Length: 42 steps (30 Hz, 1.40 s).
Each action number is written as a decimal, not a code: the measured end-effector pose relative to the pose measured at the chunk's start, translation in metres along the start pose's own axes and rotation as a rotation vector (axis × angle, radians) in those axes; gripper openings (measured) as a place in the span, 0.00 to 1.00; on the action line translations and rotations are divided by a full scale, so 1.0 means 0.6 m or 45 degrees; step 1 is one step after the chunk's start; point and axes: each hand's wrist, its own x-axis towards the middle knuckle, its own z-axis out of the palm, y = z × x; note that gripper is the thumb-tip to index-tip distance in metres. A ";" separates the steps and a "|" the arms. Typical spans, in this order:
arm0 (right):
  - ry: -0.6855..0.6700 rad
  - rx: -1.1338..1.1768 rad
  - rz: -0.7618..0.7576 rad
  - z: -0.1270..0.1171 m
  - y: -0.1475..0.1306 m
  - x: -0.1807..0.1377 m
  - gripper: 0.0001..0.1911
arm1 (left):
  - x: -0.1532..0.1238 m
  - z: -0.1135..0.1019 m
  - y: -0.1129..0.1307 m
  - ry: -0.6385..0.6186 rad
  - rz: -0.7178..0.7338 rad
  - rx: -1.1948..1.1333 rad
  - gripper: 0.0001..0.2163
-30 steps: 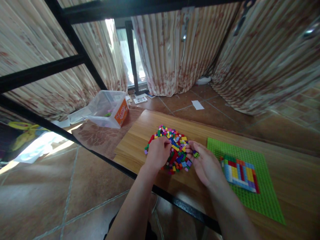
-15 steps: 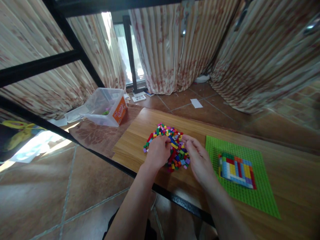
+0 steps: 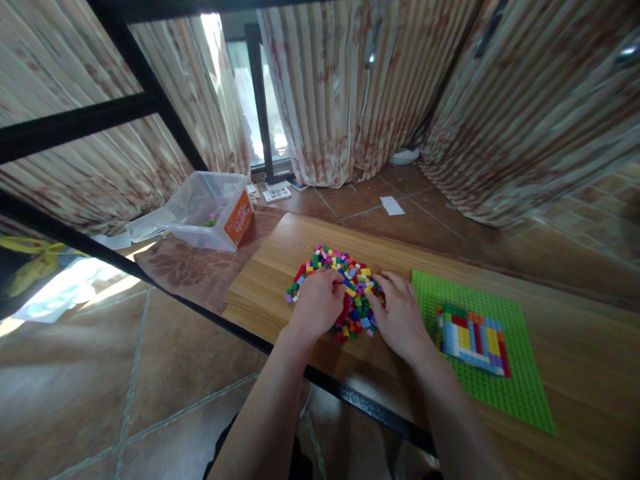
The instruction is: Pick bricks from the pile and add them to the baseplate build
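Note:
A heap of small multicoloured toy bricks lies on the wooden tabletop between my hands. My left hand rests over the heap's left side, its fingers curled together; whatever they hold is hidden. At the right edge of the heap, my right hand is palm down, thumb apart from the bent fingers, touching the outer bricks. To its right lies a green studded baseplate. A flat, block-shaped build of blue, yellow, red, green and white bricks sits on that baseplate.
A clear plastic box with an orange label stands on a brown mat left of the wooden table. A black metal bar runs along the table's near edge. Patterned curtains hang behind, and a white paper lies on the floor.
My right hand has turned palm down and come down onto the right edge of the brick heap. My left hand has stayed nearly in place.

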 end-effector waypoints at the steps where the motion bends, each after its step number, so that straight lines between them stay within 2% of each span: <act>1: 0.000 -0.030 -0.011 0.003 0.001 0.000 0.21 | 0.000 -0.001 0.002 -0.008 0.006 -0.004 0.08; 6: -0.007 -0.084 -0.045 0.006 0.003 0.004 0.19 | -0.001 -0.002 0.005 -0.008 0.031 -0.010 0.08; 11: 0.026 0.046 -0.056 -0.007 -0.016 0.007 0.17 | -0.001 -0.002 0.007 0.024 0.023 -0.109 0.08; 13: 0.050 0.140 -0.067 -0.016 -0.033 0.008 0.17 | -0.001 -0.002 0.010 0.003 0.030 -0.273 0.08; 17: 0.111 0.369 -0.055 -0.033 -0.064 0.006 0.14 | 0.000 0.001 0.016 -0.136 0.046 -0.723 0.09; 20: 0.093 0.588 0.070 -0.038 -0.070 0.004 0.14 | 0.000 0.003 0.019 -0.158 -0.018 -0.911 0.08; 25: 0.023 0.979 0.300 -0.043 -0.066 0.004 0.11 | -0.001 0.003 0.019 -0.166 -0.003 -0.935 0.08; 31: 0.092 1.117 0.447 -0.045 -0.073 0.009 0.07 | -0.004 0.000 0.023 -0.197 0.028 -0.976 0.05; 37: -0.034 1.499 0.635 -0.043 -0.075 0.002 0.11 | -0.007 -0.007 0.026 -0.234 0.018 -1.153 0.04; 42: -0.147 1.811 0.798 -0.050 -0.078 0.005 0.09 | -0.005 -0.007 0.023 -0.262 -0.058 -1.295 0.04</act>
